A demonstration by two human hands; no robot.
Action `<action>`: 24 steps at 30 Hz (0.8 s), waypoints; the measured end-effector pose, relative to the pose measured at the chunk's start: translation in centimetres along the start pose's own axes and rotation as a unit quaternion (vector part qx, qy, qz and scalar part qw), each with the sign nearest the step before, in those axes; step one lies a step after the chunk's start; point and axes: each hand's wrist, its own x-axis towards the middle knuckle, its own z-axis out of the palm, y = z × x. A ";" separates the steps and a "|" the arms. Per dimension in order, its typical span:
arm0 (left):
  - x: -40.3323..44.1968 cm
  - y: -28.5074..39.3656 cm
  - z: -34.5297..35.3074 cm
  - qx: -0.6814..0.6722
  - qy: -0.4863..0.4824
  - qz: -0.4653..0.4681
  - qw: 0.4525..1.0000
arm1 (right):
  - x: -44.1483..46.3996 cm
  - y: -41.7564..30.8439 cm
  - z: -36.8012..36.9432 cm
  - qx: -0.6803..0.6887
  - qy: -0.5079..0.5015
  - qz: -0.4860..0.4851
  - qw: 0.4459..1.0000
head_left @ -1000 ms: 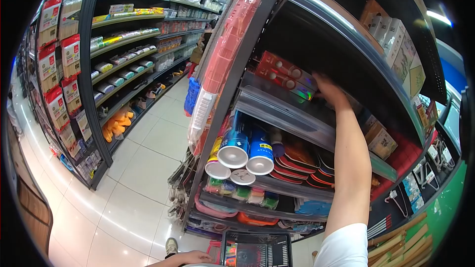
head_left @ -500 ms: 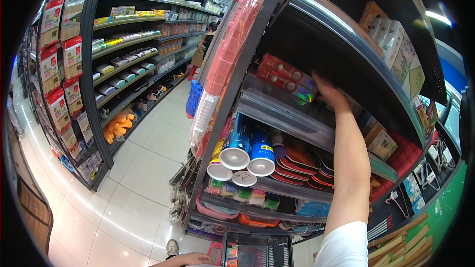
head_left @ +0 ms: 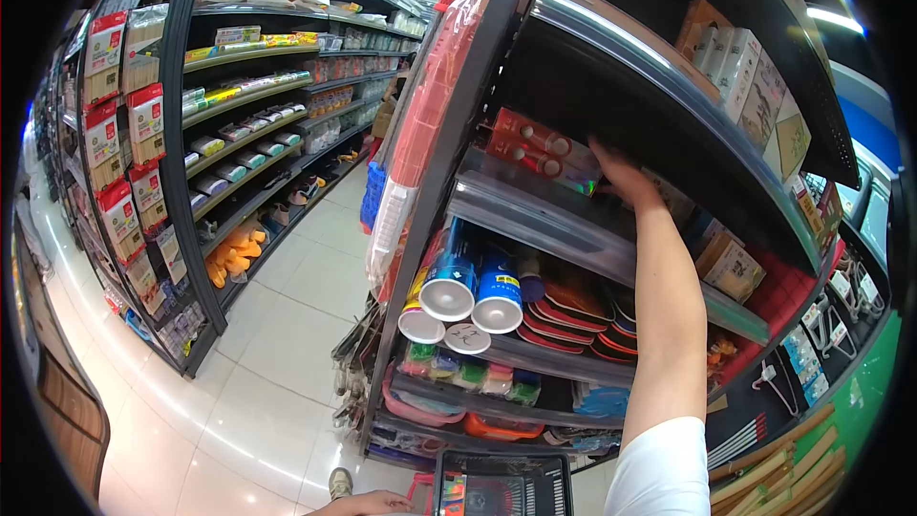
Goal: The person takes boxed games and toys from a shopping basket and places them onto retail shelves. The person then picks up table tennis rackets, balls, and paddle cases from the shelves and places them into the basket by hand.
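My right hand (head_left: 619, 180) reaches deep into a dark shelf at the right end of the stacked red boxes (head_left: 535, 141). Its visible fingers are apart, with thumb and forefinger by the shiny box end; the far fingertips are hidden in shadow. I cannot tell how firmly it touches the boxes. Low at the bottom edge, my left hand (head_left: 380, 503) shows only in part, its fingers loosely stretched out. Just to its right is a black shopping basket (head_left: 502, 459) with a small colourful packet (head_left: 453, 495) inside.
Blue canisters (head_left: 498, 291) stick out from the shelf below, beside stacked red-edged items (head_left: 564, 330). A clear shelf lip (head_left: 544, 225) runs under my right forearm. Stocked shelves (head_left: 258, 124) line the left side across the tiled aisle (head_left: 277, 325). Wooden handles (head_left: 783, 459) stand lower right.
The view has shifted slightly, moving the shelf contents a little leftward in the picture. My right hand stays by the red boxes, which appear slightly farther back. My left hand remains near the basket.
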 end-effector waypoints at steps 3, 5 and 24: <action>-0.1 -1.0 0.2 0.020 0.004 0.008 1.000 | -0.7 -0.5 0.0 -0.084 0.018 -0.032 0.996; -0.2 -0.8 0.3 0.019 0.007 -0.001 1.000 | -0.7 -0.7 -0.3 -0.162 0.023 -0.060 0.985; -1.4 2.2 0.5 -0.026 0.021 -0.031 0.999 | 1.9 2.4 -0.8 -0.319 0.102 -0.148 0.930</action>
